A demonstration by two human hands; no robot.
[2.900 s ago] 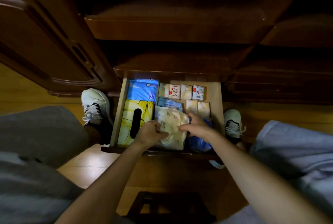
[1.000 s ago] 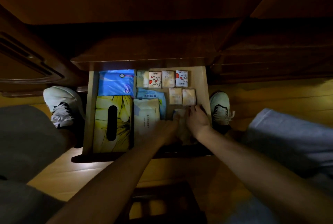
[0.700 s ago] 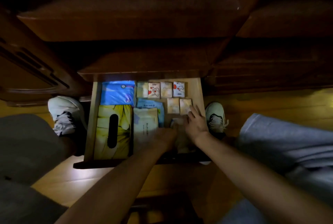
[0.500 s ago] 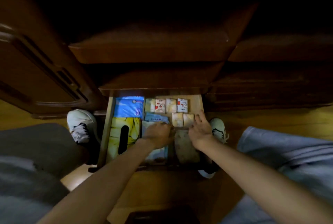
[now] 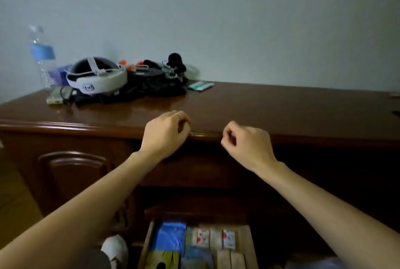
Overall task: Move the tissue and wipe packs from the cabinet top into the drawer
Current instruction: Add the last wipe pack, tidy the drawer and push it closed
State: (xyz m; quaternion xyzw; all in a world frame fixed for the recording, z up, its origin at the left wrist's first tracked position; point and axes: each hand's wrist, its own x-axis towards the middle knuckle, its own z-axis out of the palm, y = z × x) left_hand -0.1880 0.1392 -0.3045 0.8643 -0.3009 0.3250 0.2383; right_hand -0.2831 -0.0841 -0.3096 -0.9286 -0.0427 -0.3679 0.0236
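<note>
The flat teal-and-white wipe pack (image 5: 200,85) lies on the glossy dark wooden surface (image 5: 281,106), well beyond both my grips. My left hand (image 5: 165,133) and right hand (image 5: 246,145) hover at its front edge, fingers loosely curled, empty. Below them the open light wooden drawer (image 5: 245,245) holds packs.

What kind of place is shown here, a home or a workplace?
Probably a room in a home, though I cannot be sure. A dark wooden cabinet stands against a plain wall, its open drawer holds tissue packs, and a water bottle and a headset lie on top.
</note>
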